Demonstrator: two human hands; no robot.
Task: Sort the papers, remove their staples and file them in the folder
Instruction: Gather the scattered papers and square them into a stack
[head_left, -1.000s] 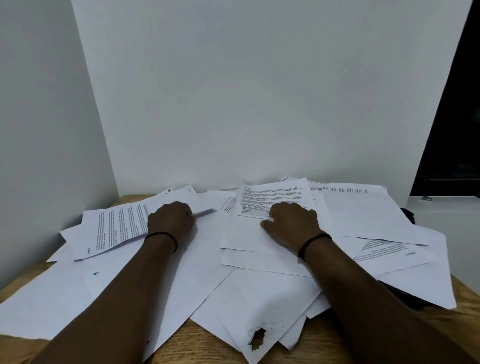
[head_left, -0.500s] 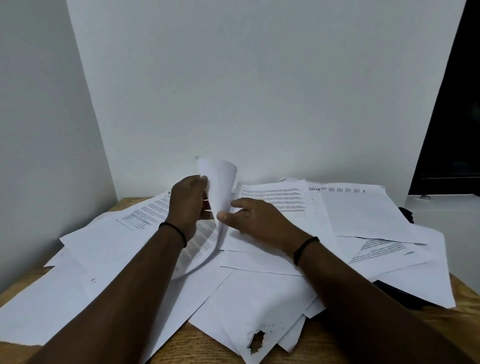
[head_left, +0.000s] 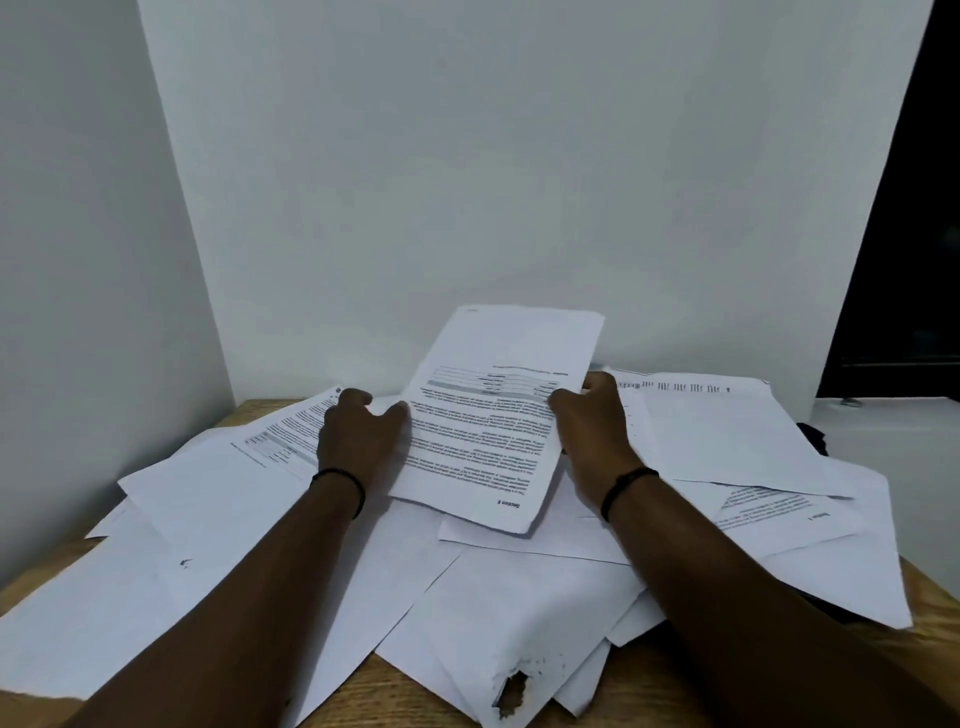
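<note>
White printed sheet (head_left: 488, 415) tilts up over the scattered papers (head_left: 545, 587). Left hand (head_left: 358, 436) and right hand (head_left: 592, 431) each pinch one side edge, forearms stretched forward

White papers (head_left: 519, 597) with black print cover a tan wood-grain table (head_left: 930, 587); black bands (head_left: 626, 480) circle both wrists; walls pale grey.
</note>
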